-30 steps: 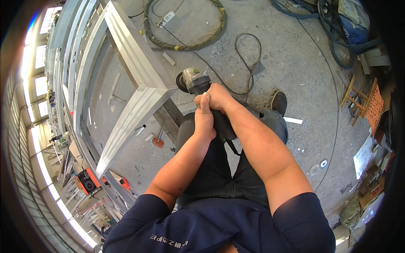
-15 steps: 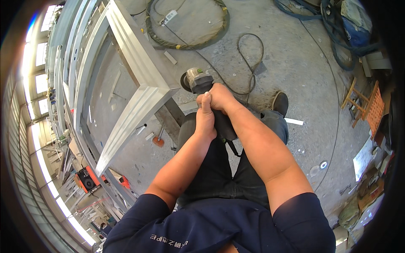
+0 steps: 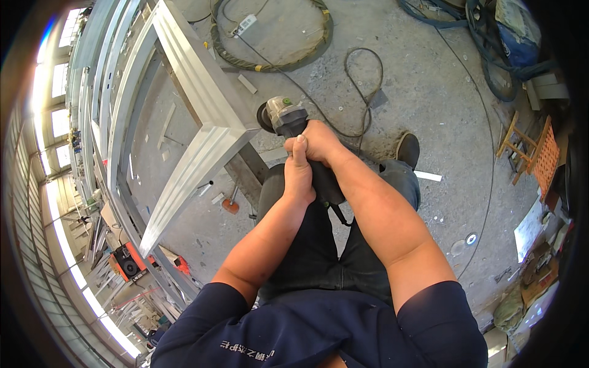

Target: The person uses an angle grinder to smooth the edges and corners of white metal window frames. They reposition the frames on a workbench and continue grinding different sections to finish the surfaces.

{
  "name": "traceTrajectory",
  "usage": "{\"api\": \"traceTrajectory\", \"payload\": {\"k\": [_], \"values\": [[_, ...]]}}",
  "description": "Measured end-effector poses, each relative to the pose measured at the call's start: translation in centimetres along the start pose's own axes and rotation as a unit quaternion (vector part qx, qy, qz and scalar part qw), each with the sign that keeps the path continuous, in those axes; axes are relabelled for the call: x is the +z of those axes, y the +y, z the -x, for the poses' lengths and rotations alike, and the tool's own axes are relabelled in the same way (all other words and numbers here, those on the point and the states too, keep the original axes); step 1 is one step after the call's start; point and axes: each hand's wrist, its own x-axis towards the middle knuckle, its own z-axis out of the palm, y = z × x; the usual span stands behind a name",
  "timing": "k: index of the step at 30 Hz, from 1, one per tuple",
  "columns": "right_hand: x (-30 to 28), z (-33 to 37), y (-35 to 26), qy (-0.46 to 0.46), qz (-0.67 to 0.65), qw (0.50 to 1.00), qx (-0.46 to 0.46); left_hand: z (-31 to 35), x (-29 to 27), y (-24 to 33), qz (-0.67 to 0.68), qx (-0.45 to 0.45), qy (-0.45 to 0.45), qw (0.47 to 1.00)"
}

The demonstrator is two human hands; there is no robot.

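Observation:
Both of my hands grip an angle grinder (image 3: 291,118) in front of my knees. My left hand (image 3: 298,167) is closed round its dark body, thumb pointing up along it. Closed higher up, near the grinder's head, is my right hand (image 3: 319,142). The grinder's disc (image 3: 264,117) faces left, close to the mitred corner of a silvery metal frame (image 3: 221,136). Whether the disc touches the metal I cannot tell. The frame rests on a darker metal support bar (image 3: 246,168). Part of the grinder's body is hidden under my hands.
A power cord (image 3: 366,92) loops across the floor beyond the grinder, near a wrapped coil of hose (image 3: 328,37). A small woven folding stool (image 3: 543,159) stands at the right. An orange machine (image 3: 129,260) and metal stock lie at the left. My shoe (image 3: 407,151) is on the floor.
The grinder's head has shifted slightly to the left and away from me, nearer the frame's corner. Both hands keep their hold and have barely moved.

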Motion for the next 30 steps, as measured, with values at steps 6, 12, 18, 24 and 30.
{"api": "traceTrajectory", "payload": {"k": [6, 12, 18, 24, 30], "values": [[-0.02, 0.11, -0.04, 0.008, 0.005, 1.000, -0.006, 0.00, -0.13, 0.09, -0.003, -0.002, -0.006, 1.000], [-0.24, 0.32, -0.33, 0.000, 0.015, 1.000, -0.001, -0.17, -0.33, -0.14, -0.002, 0.002, -0.009, 1.000], [-0.42, 0.64, -0.76, -0.013, 0.023, 1.000, 0.005, -0.07, -0.29, -0.22, -0.004, 0.004, 0.007, 1.000], [-0.59, 0.41, -0.35, -0.026, 0.036, 0.999, 0.011, 0.16, 0.11, -0.12, -0.011, 0.005, 0.010, 1.000], [-0.43, 0.77, -0.87, -0.010, 0.016, 1.000, 0.005, 0.31, 0.08, -0.07, -0.022, 0.007, 0.017, 1.000]]}}
